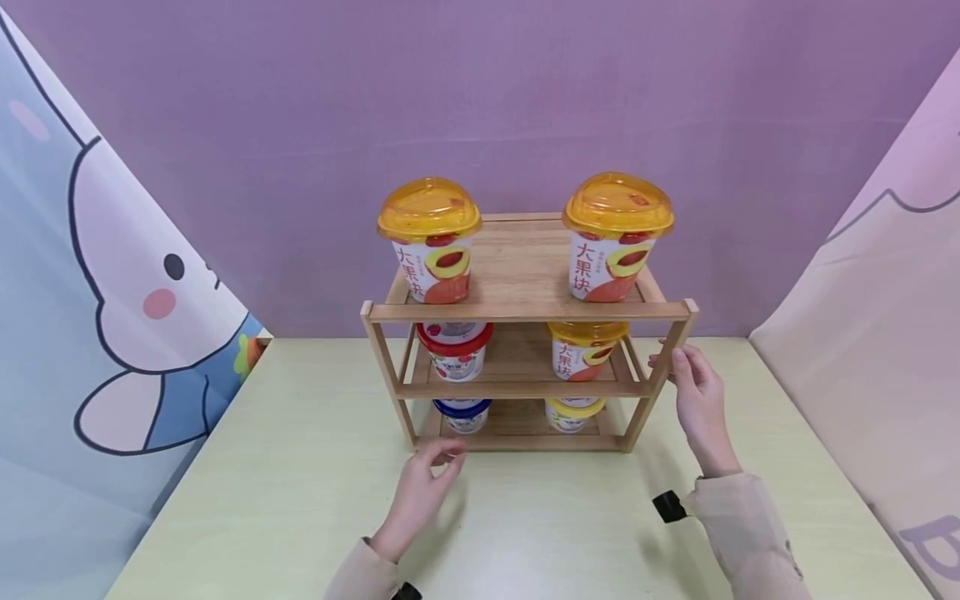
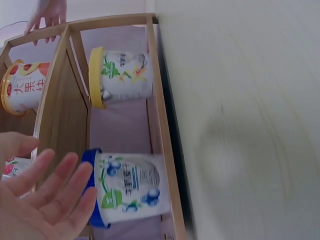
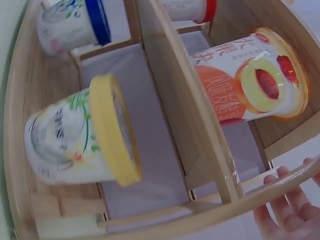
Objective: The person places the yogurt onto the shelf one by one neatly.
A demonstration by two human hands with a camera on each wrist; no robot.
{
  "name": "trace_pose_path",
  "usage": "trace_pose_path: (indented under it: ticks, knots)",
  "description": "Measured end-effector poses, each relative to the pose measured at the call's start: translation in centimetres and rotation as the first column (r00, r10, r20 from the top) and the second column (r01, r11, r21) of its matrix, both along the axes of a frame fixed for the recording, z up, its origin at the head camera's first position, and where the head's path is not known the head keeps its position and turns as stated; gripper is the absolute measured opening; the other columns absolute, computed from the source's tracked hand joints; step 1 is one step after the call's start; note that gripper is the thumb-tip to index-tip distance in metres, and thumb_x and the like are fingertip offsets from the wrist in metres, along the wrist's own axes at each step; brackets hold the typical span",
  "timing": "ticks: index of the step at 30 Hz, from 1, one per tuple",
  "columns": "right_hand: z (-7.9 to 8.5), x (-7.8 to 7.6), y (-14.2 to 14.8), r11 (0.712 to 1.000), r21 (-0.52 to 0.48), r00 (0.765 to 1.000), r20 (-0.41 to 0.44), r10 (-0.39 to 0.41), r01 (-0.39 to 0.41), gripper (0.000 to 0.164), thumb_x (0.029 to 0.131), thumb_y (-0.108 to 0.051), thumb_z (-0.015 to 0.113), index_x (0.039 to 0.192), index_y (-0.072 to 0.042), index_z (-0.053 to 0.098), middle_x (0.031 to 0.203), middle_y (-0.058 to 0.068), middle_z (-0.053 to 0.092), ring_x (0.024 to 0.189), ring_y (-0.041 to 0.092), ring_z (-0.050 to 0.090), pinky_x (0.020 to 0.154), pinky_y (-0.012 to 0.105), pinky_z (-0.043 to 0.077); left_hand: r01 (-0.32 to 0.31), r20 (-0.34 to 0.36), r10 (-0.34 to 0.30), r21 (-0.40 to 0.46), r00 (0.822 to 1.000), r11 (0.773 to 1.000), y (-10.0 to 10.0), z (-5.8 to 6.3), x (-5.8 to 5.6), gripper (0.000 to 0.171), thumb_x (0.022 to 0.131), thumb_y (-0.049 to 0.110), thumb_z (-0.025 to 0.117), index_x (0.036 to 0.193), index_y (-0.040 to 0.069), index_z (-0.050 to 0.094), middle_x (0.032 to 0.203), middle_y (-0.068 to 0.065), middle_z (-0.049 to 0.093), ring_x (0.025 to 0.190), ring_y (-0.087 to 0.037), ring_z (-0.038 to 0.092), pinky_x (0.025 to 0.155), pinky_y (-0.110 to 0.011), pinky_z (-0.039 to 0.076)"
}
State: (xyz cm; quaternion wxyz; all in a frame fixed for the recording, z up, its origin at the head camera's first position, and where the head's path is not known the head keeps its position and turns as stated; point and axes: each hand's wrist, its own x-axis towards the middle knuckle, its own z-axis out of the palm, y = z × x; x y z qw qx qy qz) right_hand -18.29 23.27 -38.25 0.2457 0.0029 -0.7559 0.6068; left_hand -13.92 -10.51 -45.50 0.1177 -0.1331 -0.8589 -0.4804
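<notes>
A three-tier wooden rack (image 1: pixel 525 312) stands on the table. My right hand (image 1: pixel 701 400) grips its right front post, fingers behind and thumb in front. Just before the bottom tier, my left hand (image 1: pixel 420 492) hangs in the air with loosely bent fingers and holds nothing. Closest to it is a blue-lidded yogurt cup (image 2: pixel 132 187) at the bottom left. On that same tier, to the right, sits a yellow-lidded cup (image 3: pixel 70 137). The middle tier carries a red-lidded cup (image 1: pixel 459 367) on the left and an orange-lidded peach yogurt cup (image 3: pixel 250 80) on the right.
Two larger cups with domed orange lids, one left (image 1: pixel 431 267) and one right (image 1: pixel 611 258), stand on the top tier. Behind the pale table (image 1: pixel 262 467) hangs a purple cloth (image 1: pixel 300 167). Printed cartoon curtains (image 1: pixel 127 275) flank both sides.
</notes>
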Motion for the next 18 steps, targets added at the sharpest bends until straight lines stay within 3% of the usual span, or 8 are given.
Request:
trace_pose_path:
  ticks: [5, 12, 15, 18]
  knots:
    - [-0.3, 0.7, 0.3, 0.983, 0.174, 0.998, -0.014, -0.062, 0.064, 0.033, 0.094, -0.025, 0.043, 0.116, -0.003, 0.054, 0.095, -0.001, 0.063, 0.082, -0.003, 0.055, 0.077, 0.012, 0.04, 0.009, -0.067, -0.014, -0.084, 0.998, 0.996, -1.2, 0.4, 0.2, 0.013, 0.08, 0.004, 0.062, 0.093, 0.006, 0.064, 0.089, -0.003, 0.064, 0.076, -0.014, 0.059, 0.07, -0.033, 0.049]
    - [-1.3, 1.7, 1.2, 0.91, 0.38, 0.986, -0.086, -0.142, 0.164, 0.027, 0.091, -0.016, 0.049, 0.11, 0.001, 0.058, 0.102, 0.015, 0.062, 0.082, -0.018, 0.044, 0.065, 0.004, 0.037, -0.054, -0.186, 0.022, -0.171, 0.982, 0.984, -3.6, 1.0, -0.1, 0.014, 0.077, 0.003, 0.065, 0.091, 0.007, 0.065, 0.085, 0.001, 0.065, 0.075, -0.009, 0.059, 0.07, -0.029, 0.049]
    - [-1.8, 2.1, 1.6, 0.872, 0.456, 0.981, -0.153, -0.123, 0.18, 0.022, 0.089, -0.01, 0.052, 0.106, 0.002, 0.059, 0.1, 0.015, 0.062, 0.082, -0.013, 0.046, 0.066, 0.008, 0.037, -0.092, -0.211, 0.044, -0.221, 0.976, 0.971, -4.6, 1.2, -0.2, 0.014, 0.077, 0.004, 0.065, 0.09, 0.008, 0.065, 0.085, 0.001, 0.065, 0.077, -0.011, 0.059, 0.071, -0.031, 0.049]
    - [-2.2, 2.6, 2.0, 0.826, 0.532, 0.976, -0.199, -0.092, 0.187, 0.019, 0.088, -0.008, 0.054, 0.104, 0.002, 0.06, 0.096, 0.014, 0.062, 0.084, 0.007, 0.054, 0.074, 0.018, 0.038, -0.115, -0.201, 0.062, -0.261, 0.978, 0.958, -5.6, 1.4, -0.1, 0.013, 0.078, 0.007, 0.066, 0.09, 0.007, 0.065, 0.087, -0.001, 0.065, 0.082, -0.016, 0.06, 0.074, -0.034, 0.048]
